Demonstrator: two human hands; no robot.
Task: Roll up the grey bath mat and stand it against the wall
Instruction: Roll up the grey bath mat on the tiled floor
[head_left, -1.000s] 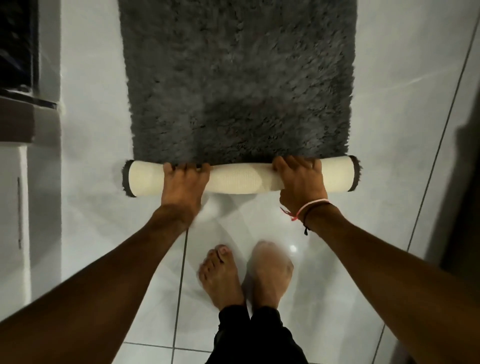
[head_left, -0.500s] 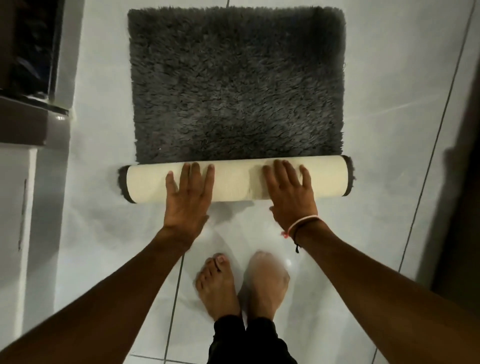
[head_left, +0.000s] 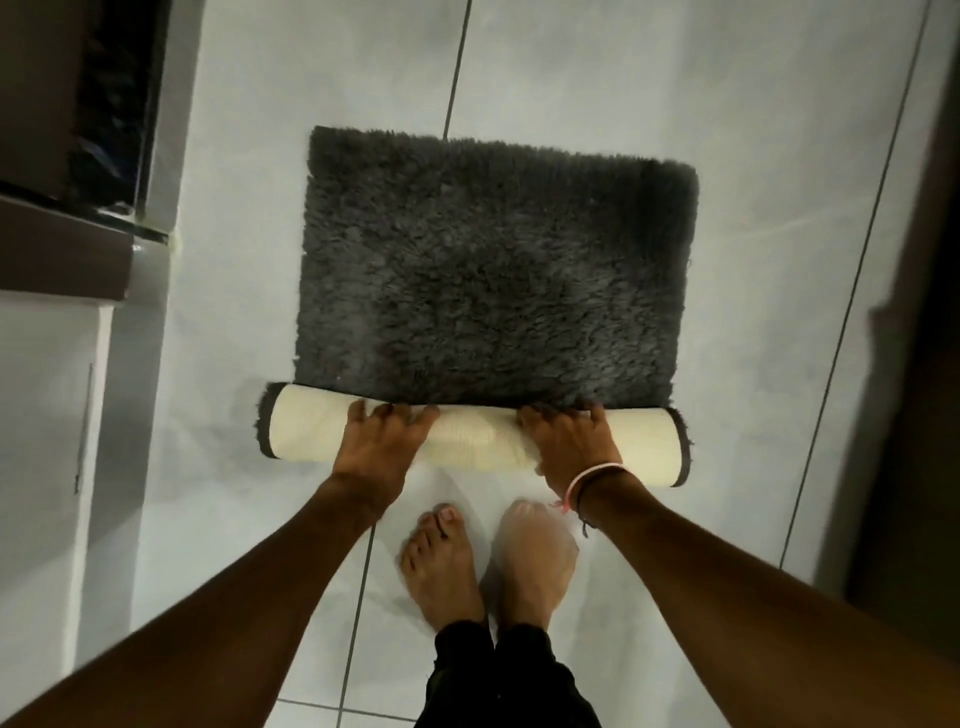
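The grey shaggy bath mat (head_left: 493, 275) lies on the white tiled floor, its near end wound into a roll (head_left: 311, 428) that shows the cream backing. My left hand (head_left: 382, 441) presses on the roll left of centre, fingers curled over its far side. My right hand (head_left: 571, 447), with a pink and black wristband, grips the roll right of centre the same way. The roll sags between my hands. The flat part of the mat stretches away from me.
My bare feet (head_left: 488, 561) stand just behind the roll. A dark cabinet or ledge (head_left: 67, 244) and a white unit (head_left: 47, 415) line the left side. A dark wall or door (head_left: 914, 364) runs along the right. Bare tiled floor (head_left: 597, 67) lies beyond the mat.
The roll has advanced away from me and grown thicker, leaving less mat flat. My fingers went from spread flat on the roll to curled over its far edge.
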